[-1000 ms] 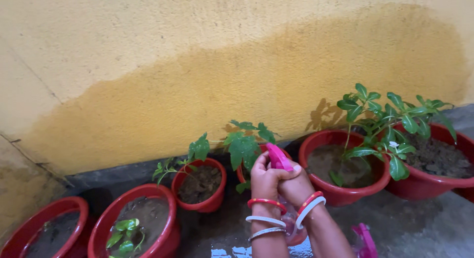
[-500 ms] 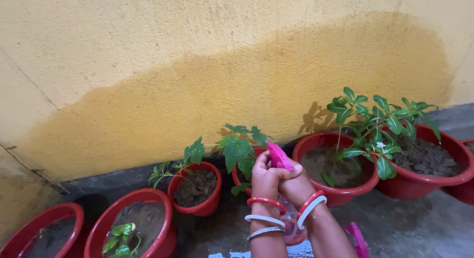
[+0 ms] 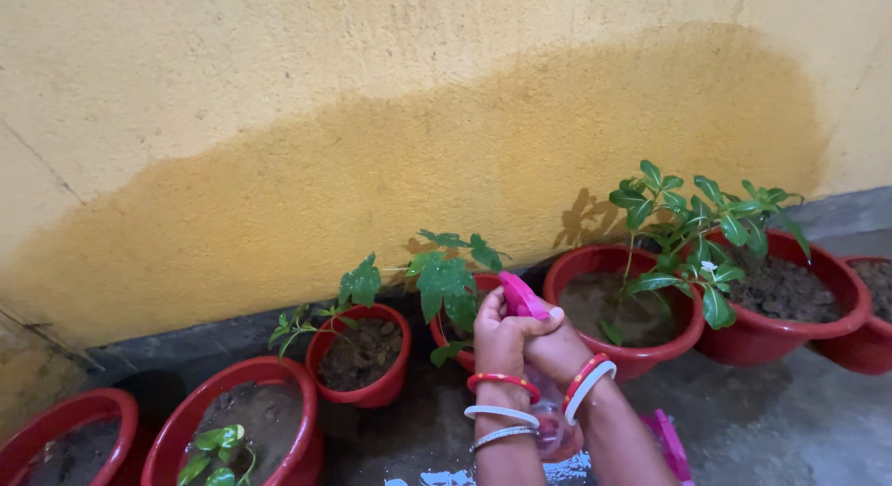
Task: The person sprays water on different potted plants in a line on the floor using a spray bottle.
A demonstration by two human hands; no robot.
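Gripping the pink spray bottle (image 3: 548, 421) with both hands, we close our left hand (image 3: 500, 339) and right hand (image 3: 556, 352) tightly round its neck, just under the pink nozzle head (image 3: 522, 298). It points toward the leafy seedling (image 3: 450, 280) in a red pot (image 3: 452, 342). We judge we are mid-spray; next comes a firm trigger squeeze.

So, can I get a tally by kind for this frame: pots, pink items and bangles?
red pots: 7
pink spray bottle: 1
pink object on the floor: 1
bangles: 5
Total: 14
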